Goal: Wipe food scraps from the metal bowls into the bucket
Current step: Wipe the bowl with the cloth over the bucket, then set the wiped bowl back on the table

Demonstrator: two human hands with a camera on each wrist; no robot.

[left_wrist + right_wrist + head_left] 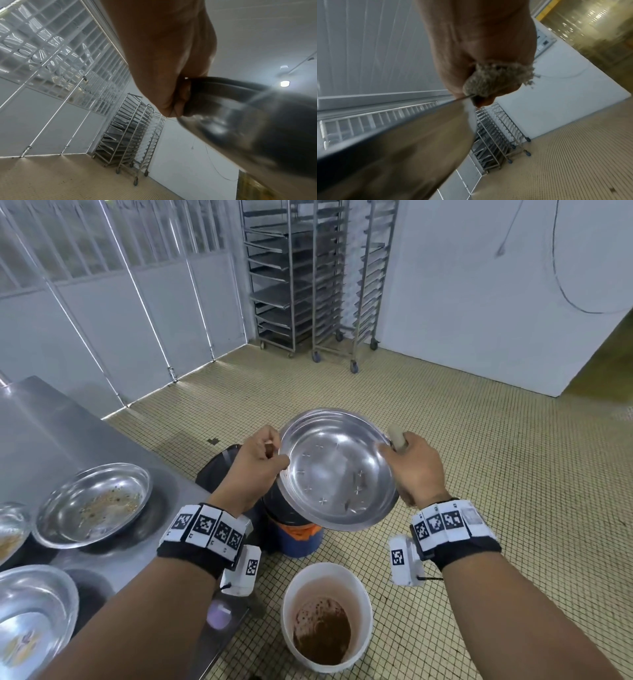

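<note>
I hold a shiny metal bowl tilted toward me above the floor, its inside nearly clean. My left hand grips its left rim, thumb inside; the left wrist view shows that hand curled round the bowl's edge. My right hand holds a beige cloth against the right rim, thumb on the edge. The right wrist view shows the right hand pinching the fuzzy cloth onto the bowl's rim. A white bucket with brown scraps stands on the floor below, nearer me.
A steel table at the left carries a bowl with scraps, another bowl near me and one cut off at the edge. A dark bin on a blue base stands under the held bowl. Wheeled tray racks stand far back.
</note>
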